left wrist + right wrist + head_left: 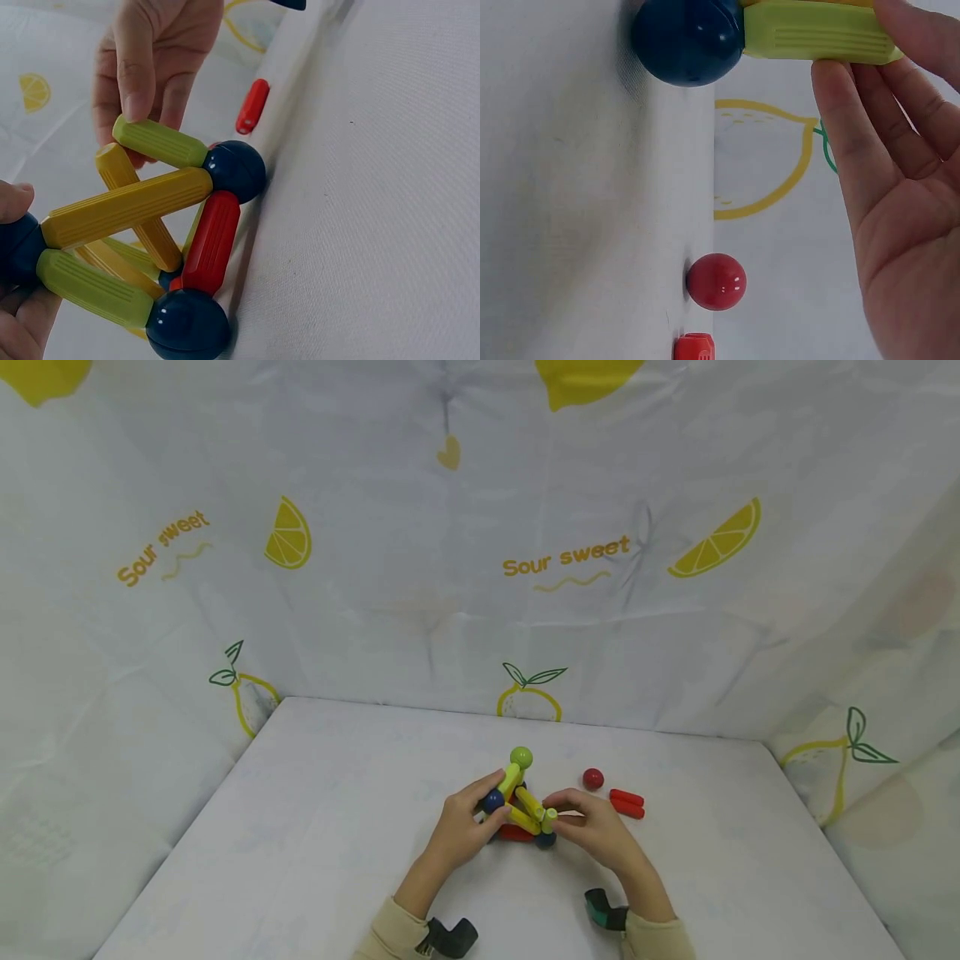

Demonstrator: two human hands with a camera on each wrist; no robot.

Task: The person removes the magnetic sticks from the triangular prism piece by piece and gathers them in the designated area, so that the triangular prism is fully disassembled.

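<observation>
A frame of ribbed toy rods and balls stands on the table between the two hands. My left hand (459, 825) grips it by a dark blue ball (492, 801) at its left side. With thumb and fingers, my right hand (597, 828) pinches a light green rod (817, 31), whose other end meets a blue ball (688, 37) low on the frame. A yellow rod (127, 208) runs between two blue balls, and a red rod (212, 244) joins the lower ones. At the far side of the frame sits a light green ball (521, 757).
Beyond my right hand lie a loose red ball (593, 779) and two red rods (627, 803) side by side. A white cloth with lemon prints (420, 652) hangs behind the white table (337, 793). Dark wrist mounts (452, 937) sit near both cuffs.
</observation>
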